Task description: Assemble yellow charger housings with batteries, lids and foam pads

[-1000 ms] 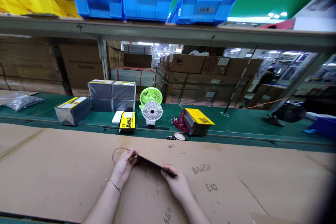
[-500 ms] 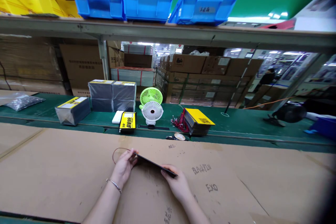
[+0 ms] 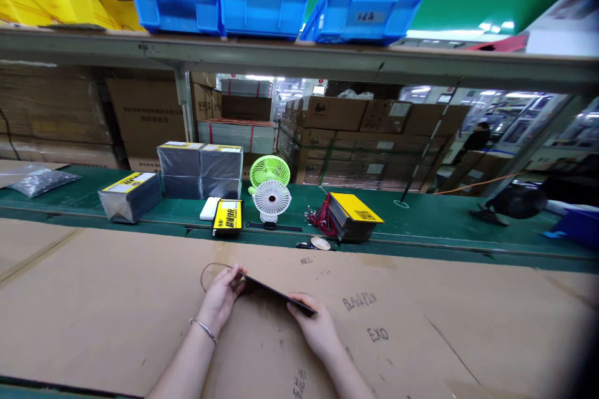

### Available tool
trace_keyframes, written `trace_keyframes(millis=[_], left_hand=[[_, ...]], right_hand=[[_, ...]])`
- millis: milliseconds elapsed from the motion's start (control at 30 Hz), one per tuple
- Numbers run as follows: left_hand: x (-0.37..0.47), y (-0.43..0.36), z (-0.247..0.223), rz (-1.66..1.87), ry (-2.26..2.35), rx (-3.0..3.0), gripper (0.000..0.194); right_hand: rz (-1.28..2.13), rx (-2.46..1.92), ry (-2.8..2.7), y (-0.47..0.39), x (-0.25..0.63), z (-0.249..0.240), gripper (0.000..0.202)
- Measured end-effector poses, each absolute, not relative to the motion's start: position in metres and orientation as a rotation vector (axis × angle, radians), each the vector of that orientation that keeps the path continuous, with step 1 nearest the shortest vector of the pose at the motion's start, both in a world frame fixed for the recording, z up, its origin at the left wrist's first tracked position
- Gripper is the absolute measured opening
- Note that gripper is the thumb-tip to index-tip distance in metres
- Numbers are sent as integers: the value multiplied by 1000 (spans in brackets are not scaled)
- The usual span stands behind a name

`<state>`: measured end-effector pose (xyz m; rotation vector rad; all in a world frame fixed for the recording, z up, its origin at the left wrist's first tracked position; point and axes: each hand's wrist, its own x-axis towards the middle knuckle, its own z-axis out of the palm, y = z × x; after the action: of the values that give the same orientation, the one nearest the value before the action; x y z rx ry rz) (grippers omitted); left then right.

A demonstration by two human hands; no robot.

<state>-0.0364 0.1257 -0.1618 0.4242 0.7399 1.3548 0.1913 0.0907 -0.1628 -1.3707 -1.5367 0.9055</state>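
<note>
A thin dark flat panel (image 3: 276, 293) is held tilted above the cardboard, seen nearly edge-on. My left hand (image 3: 223, 294) pinches its left end, and a thin reddish wire (image 3: 203, 273) loops out beside those fingers. At the panel's lower right end, my right hand (image 3: 312, 323) grips with the thumb near the edge. The panel's broad faces are mostly hidden by the viewing angle. A metal bangle (image 3: 203, 329) circles the left wrist.
Cardboard (image 3: 116, 299) covers the bench front. Behind stand a yellow-topped panel stack (image 3: 355, 218) with red wires, a white fan (image 3: 271, 198), a green fan (image 3: 270, 168), a yellow box (image 3: 228, 217) and wrapped stacks (image 3: 131, 198). Blue bins (image 3: 264, 7) line the shelf above.
</note>
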Motion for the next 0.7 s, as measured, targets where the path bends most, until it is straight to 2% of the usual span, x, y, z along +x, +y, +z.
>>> trace_keyframes(millis=[700], left_hand=[[-36, 126, -162, 1355, 733, 417, 11]], right_hand=[[896, -1342, -1529, 90, 191, -161, 23]])
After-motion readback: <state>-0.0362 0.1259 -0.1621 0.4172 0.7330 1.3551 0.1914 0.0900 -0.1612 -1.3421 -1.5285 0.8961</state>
